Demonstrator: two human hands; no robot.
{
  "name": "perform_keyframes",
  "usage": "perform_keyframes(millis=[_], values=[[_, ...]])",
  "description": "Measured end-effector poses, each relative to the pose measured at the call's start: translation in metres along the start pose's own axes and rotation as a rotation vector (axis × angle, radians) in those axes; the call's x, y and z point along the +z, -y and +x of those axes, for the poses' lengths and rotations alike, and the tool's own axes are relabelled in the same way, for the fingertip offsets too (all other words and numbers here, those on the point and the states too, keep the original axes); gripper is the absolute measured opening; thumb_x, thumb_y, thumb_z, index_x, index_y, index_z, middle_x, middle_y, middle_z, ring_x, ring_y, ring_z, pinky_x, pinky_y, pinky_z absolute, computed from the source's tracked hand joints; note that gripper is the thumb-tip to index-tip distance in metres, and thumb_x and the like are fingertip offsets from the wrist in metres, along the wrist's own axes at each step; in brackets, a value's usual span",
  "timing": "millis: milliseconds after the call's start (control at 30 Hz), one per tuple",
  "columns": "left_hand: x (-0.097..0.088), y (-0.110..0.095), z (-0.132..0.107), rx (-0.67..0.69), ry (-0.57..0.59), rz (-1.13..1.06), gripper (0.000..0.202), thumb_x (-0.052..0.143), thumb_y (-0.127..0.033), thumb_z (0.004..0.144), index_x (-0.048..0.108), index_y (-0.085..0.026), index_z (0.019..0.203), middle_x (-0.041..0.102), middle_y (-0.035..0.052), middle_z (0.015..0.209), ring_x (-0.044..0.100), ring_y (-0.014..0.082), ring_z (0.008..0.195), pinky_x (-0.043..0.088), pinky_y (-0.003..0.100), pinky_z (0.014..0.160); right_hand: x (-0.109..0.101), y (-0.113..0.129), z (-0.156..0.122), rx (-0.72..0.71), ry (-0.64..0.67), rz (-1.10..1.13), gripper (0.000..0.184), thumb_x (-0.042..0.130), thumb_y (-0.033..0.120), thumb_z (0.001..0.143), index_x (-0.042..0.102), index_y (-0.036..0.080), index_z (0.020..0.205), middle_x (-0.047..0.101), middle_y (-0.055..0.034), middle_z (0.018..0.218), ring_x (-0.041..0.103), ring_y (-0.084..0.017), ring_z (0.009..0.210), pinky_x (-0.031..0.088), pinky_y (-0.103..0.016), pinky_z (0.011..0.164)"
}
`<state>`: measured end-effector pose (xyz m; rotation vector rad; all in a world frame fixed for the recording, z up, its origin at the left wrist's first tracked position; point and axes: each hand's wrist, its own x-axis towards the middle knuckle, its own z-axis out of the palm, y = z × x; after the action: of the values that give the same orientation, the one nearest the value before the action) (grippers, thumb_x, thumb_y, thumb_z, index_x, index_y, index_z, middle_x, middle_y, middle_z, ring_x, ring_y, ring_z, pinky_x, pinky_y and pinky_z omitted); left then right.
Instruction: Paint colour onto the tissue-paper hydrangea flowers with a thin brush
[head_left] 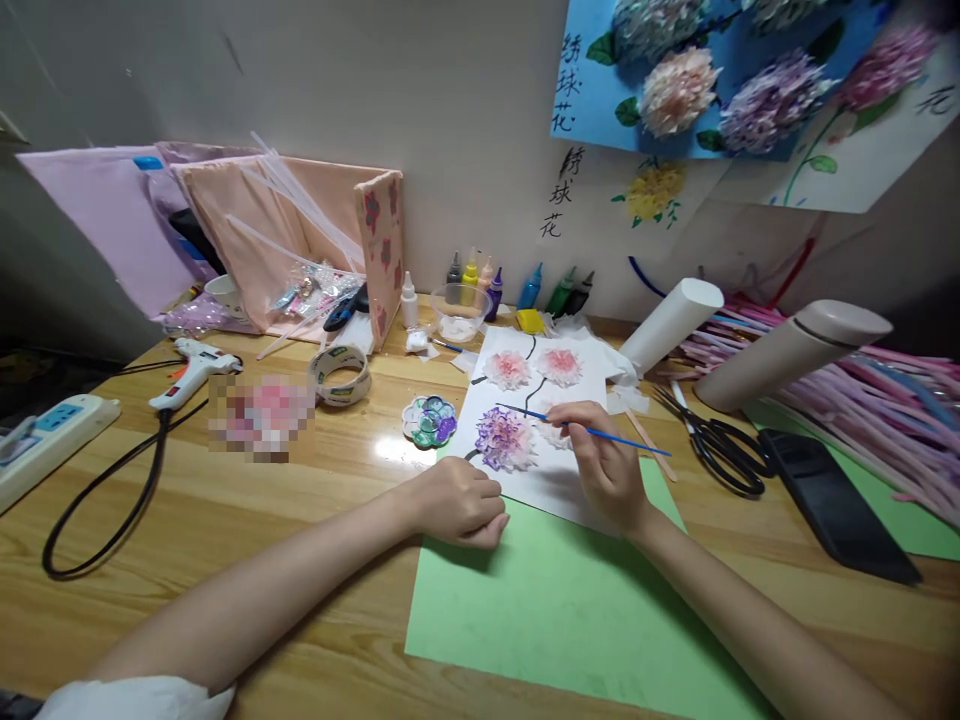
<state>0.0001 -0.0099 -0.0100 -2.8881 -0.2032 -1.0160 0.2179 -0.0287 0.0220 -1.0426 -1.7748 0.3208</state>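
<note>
My right hand (600, 455) pinches a thin blue paintbrush (622, 440). Its tip points left, just over a puffy flower with purple-edged petals (506, 438). This flower sits on a white sheet (555, 497) along with pink flowers (562, 366) and dark stems; my right hand partly covers a pale one. Curled into a loose fist, my left hand (461, 503) rests at the sheet's lower left edge, with nothing showing in it. Under the white sheet lies green paper (570, 610). A flower-shaped palette (429, 422) with green and purple paint stands left of the sheet.
Left are a glue gun (195, 372), a power strip (60, 435) and a tape roll (340, 376). Paint bottles (531, 288) and a clear bowl (460, 310) line the wall. Scissors (720, 450), a phone (836, 505) and a tilted bottle (787, 350) lie right.
</note>
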Motion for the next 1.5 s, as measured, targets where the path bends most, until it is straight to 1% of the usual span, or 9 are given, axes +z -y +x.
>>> perform_keyframes(millis=[100,200,367,533,767,933,1100,1233,1500], values=[[-0.001,0.0,0.002,-0.01,0.046,0.003,0.033,0.038,-0.019,0.086,0.044,-0.019,0.053,0.048,-0.002,0.049,0.045,0.0115,0.042,0.027,0.028,0.041,-0.013,-0.017,-0.026,0.065,-0.135,0.062,0.019,0.042,0.024,0.098,0.061,0.023,0.098,0.062,-0.0052,0.092,0.058,-0.018,0.079,0.047,-0.033,0.069],[-0.002,0.0,0.003,-0.034,0.075,-0.002,0.033,0.037,-0.018,0.087,0.043,-0.019,0.055,0.048,-0.0016,0.05,0.044,0.0114,0.043,0.026,0.027,0.042,-0.013,-0.025,-0.038,0.081,-0.204,0.142,0.019,0.041,0.023,0.097,0.06,0.023,0.094,0.06,-0.0035,0.086,0.057,-0.016,0.073,0.047,-0.032,0.067],[-0.005,0.001,0.006,-0.063,0.114,-0.011,0.034,0.035,-0.017,0.089,0.044,-0.019,0.056,0.049,-0.0014,0.051,0.044,0.0116,0.044,0.027,0.026,0.044,-0.007,-0.024,-0.038,0.04,-0.084,0.159,0.018,0.041,0.022,0.097,0.058,0.023,0.097,0.059,-0.0043,0.087,0.057,-0.019,0.082,0.047,-0.034,0.073],[-0.006,0.002,0.008,-0.078,0.164,-0.023,0.036,0.034,-0.017,0.09,0.044,-0.019,0.056,0.049,-0.0016,0.052,0.045,0.0119,0.044,0.027,0.028,0.044,-0.009,-0.025,-0.038,0.037,-0.055,0.128,0.018,0.04,0.019,0.096,0.057,0.023,0.097,0.059,-0.0047,0.089,0.056,-0.019,0.083,0.046,-0.035,0.075],[-0.006,0.002,0.008,-0.084,0.176,-0.028,0.037,0.033,-0.018,0.091,0.045,-0.019,0.056,0.051,-0.0016,0.052,0.047,0.012,0.044,0.028,0.029,0.044,-0.01,-0.023,-0.036,0.01,-0.008,0.079,0.018,0.04,0.018,0.095,0.057,0.022,0.098,0.059,-0.005,0.088,0.058,-0.019,0.085,0.046,-0.035,0.076],[-0.006,0.002,0.008,-0.069,0.197,-0.024,0.036,0.035,-0.018,0.092,0.045,-0.019,0.058,0.05,-0.0013,0.053,0.047,0.012,0.045,0.028,0.028,0.044,-0.01,-0.019,-0.035,-0.035,-0.018,0.055,0.017,0.04,0.018,0.094,0.056,0.022,0.097,0.062,-0.0052,0.088,0.059,-0.019,0.083,0.047,-0.034,0.074],[-0.006,0.002,0.008,-0.069,0.191,-0.024,0.035,0.035,-0.017,0.091,0.045,-0.019,0.058,0.05,-0.0013,0.053,0.046,0.0122,0.045,0.028,0.028,0.044,-0.011,-0.017,-0.033,-0.049,0.023,0.024,0.017,0.041,0.018,0.093,0.057,0.023,0.096,0.064,-0.0058,0.086,0.061,-0.021,0.082,0.048,-0.036,0.073],[-0.005,0.002,0.008,-0.075,0.189,-0.022,0.036,0.034,-0.018,0.091,0.045,-0.019,0.057,0.05,-0.0013,0.053,0.046,0.0122,0.045,0.028,0.028,0.044,-0.011,-0.018,-0.033,-0.041,-0.032,0.008,0.018,0.04,0.02,0.094,0.057,0.023,0.095,0.065,-0.0064,0.085,0.062,-0.022,0.08,0.049,-0.037,0.071],[-0.005,0.002,0.008,-0.088,0.177,-0.021,0.036,0.035,-0.018,0.091,0.046,-0.018,0.057,0.049,-0.0015,0.052,0.045,0.0118,0.045,0.027,0.026,0.044,-0.011,-0.02,-0.035,-0.029,-0.053,0.027,0.019,0.039,0.02,0.095,0.058,0.023,0.096,0.062,-0.0054,0.085,0.06,-0.021,0.081,0.048,-0.036,0.072]])
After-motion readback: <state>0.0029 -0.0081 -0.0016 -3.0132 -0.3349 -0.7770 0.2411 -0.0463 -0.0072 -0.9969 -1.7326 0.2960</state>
